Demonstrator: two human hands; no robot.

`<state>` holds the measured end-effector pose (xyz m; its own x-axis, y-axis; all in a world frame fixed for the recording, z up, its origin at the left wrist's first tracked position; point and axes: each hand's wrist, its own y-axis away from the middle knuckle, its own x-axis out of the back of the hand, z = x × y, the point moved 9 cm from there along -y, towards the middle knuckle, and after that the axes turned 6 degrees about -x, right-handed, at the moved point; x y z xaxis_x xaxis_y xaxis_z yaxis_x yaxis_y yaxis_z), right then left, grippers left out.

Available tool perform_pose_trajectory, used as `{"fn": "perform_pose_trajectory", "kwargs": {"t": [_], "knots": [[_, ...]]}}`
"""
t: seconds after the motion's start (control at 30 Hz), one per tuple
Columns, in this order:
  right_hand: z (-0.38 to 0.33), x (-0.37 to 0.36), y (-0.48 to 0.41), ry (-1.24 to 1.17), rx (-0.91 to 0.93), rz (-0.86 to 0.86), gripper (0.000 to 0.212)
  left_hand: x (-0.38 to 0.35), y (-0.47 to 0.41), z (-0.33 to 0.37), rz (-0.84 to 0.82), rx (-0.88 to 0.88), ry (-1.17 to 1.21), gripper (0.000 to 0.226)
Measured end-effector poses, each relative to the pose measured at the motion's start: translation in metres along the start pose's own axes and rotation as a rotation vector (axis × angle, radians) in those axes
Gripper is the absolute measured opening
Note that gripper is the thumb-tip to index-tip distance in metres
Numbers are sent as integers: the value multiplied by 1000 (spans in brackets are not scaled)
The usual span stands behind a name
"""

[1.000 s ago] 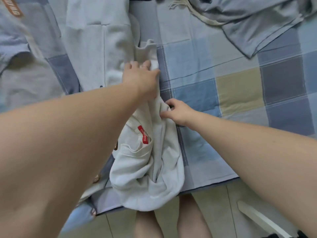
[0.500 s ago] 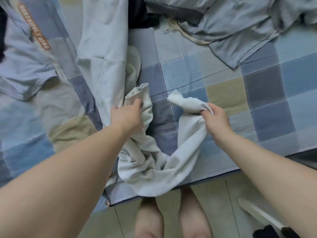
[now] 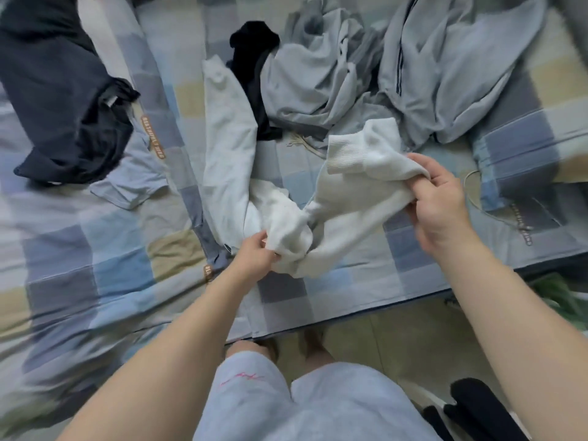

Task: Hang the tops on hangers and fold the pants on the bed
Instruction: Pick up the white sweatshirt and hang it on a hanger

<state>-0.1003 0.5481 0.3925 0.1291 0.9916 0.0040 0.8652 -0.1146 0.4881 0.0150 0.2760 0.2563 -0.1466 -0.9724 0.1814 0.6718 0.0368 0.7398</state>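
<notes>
Head view: one white sweatpants [image 3: 350, 198] leg stretches from the left hand [image 3: 254, 256]'s pinching grip up-right to the right hand [image 3: 440, 202], which clutches it beside the ribbed cuff [image 3: 346, 154].

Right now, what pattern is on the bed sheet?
Checked squares of blue, grey and beige on the bed sheet, clearest in the head view.

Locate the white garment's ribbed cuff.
Head view, right of centre: the ribbed cuff juts up left of the right hand gripping the white garment, near the grey clothes.
</notes>
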Motion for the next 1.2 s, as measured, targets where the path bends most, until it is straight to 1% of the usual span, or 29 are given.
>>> {"fn": "perform_pose_trajectory", "kwargs": {"t": [0.03,0.07,0.13,0.27,0.37,0.5,0.53,0.57,0.63,0.7,0.73,0.77,0.83,0.9,0.93,0.97,1.03,1.07,1.13,1.17,1.2], "knots": [[-17,6,12,-15,24,1,34,2,15,13,18,-7,128,31],[-33,11,22,-22,49,-4,32,3,30,28,33,-17,234,24],[-62,19,42,-34,96,-18,27,4,60,57,49,-79,381,27],[-102,35,72,-90,166,-36,16,2,113,117,117,-299,435,33],[-120,43,85,-89,206,-52,15,2,149,161,168,-478,490,36],[-138,48,94,-52,251,-69,15,6,197,224,135,-738,494,35],[-140,45,96,-21,258,-107,19,7,210,238,116,-791,501,34],[-142,42,99,33,268,-149,27,7,223,251,97,-836,506,34],[-151,35,110,218,333,-204,51,7,245,274,69,-902,514,36],[-163,22,127,347,409,-298,71,6,263,290,37,-939,565,24],[-167,14,135,366,419,-363,77,6,270,296,15,-953,600,18],[-169,6,141,377,404,-417,80,5,277,301,-6,-968,624,17],[-169,-8,150,454,374,-475,78,4,288,309,-36,-1003,644,22],[-168,-24,161,565,413,-512,74,4,296,313,-37,-1013,652,31],[-167,-31,166,568,431,-531,68,6,299,313,-29,-1007,667,33],[-169,-35,170,519,440,-540,57,8,300,313,-21,-996,687,35],[-174,-41,176,301,413,-562,22,14,300,311,-17,-973,710,34],[-177,-43,179,198,397,-568,13,19,296,308,8,-946,713,34],[-190,-42,184,120,448,-545,16,30,286,299,93,-871,729,42],[-199,-41,187,113,497,-528,17,36,281,295,155,-836,735,42],[-207,-40,188,119,542,-509,17,42,277,290,232,-805,706,37]]}}
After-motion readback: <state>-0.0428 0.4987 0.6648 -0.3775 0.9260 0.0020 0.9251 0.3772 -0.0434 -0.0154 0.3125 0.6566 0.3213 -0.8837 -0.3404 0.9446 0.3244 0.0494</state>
